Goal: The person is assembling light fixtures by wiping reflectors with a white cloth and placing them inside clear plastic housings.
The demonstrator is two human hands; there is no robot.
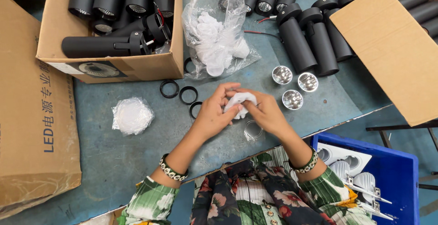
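Cardboard box [109, 65] at left holds finished black lamps [102, 46]; three black rings [188, 95] lie loose beside it. My left hand [214, 113] and right hand [267, 113] both pinch a white cloth [238, 102] over mid-table. Three reflectors [293, 99] wait at right, so I judge much remains. What the cloth wraps is hidden.

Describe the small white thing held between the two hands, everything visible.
The white piece looks soft and crumpled, like thin foam wrap or cloth; what it covers is hidden. It sits above the grey-blue table, pinched between the left hand and the right hand, whose fingers cover its edges.
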